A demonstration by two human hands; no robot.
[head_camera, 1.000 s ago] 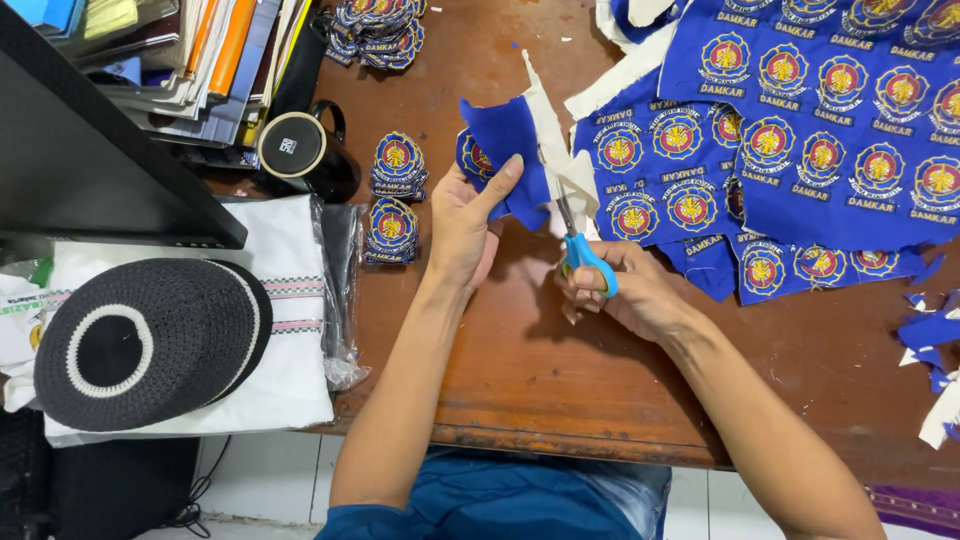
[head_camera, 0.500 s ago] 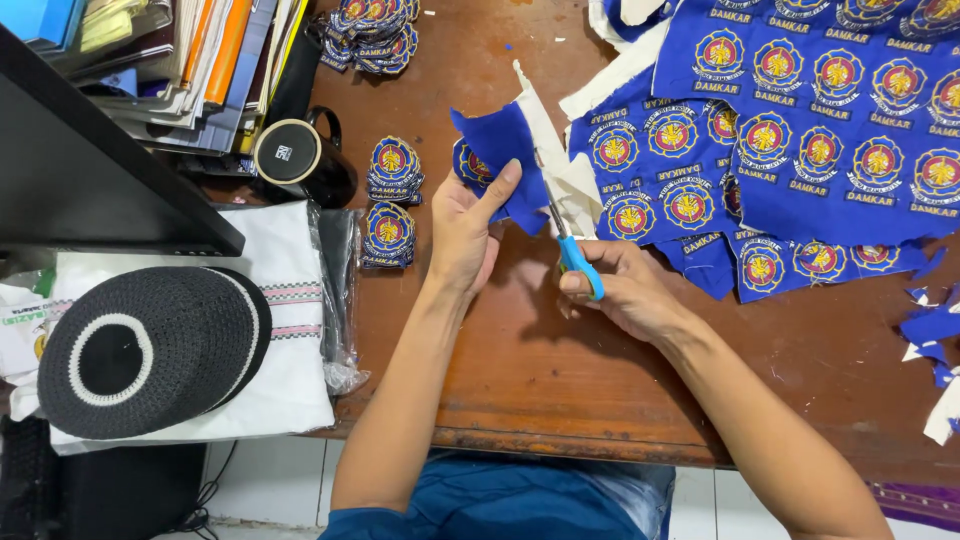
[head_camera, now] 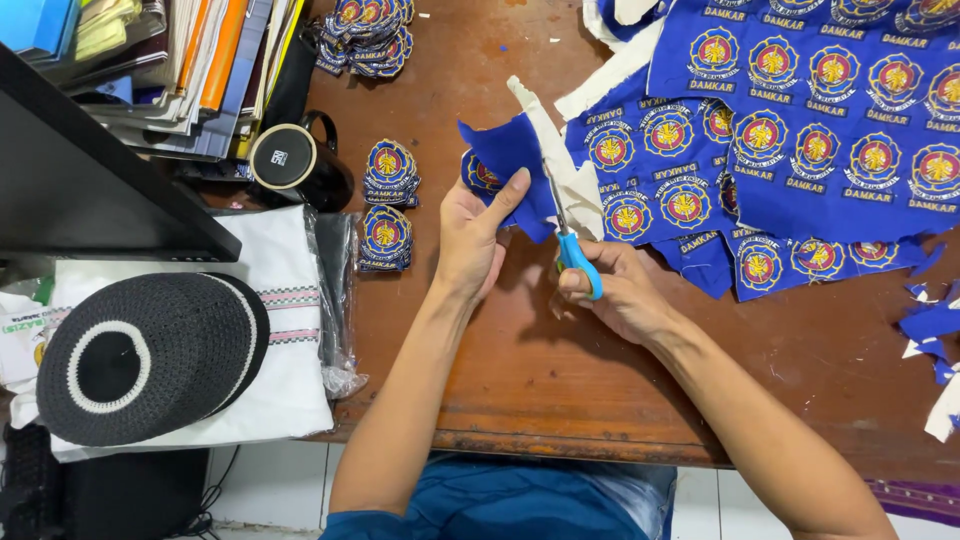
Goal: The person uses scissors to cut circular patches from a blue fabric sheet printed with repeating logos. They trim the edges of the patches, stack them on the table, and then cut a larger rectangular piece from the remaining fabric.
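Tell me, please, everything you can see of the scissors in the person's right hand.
The scissors have light blue handles that look like plastic and slim grey metal blades. The right hand grips the handles, fingers through the loops, over the brown wooden table. The blades point up and away from the person, running into the blue cloth piece with its white backing, which the left hand holds. How far apart the blades are cannot be told.

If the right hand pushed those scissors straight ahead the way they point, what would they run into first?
The right hand aims the blue-handled scissors up and slightly left. They would first meet the white backing strip and the blue fabric piece held by the left hand; beyond lies bare wooden table, probably.
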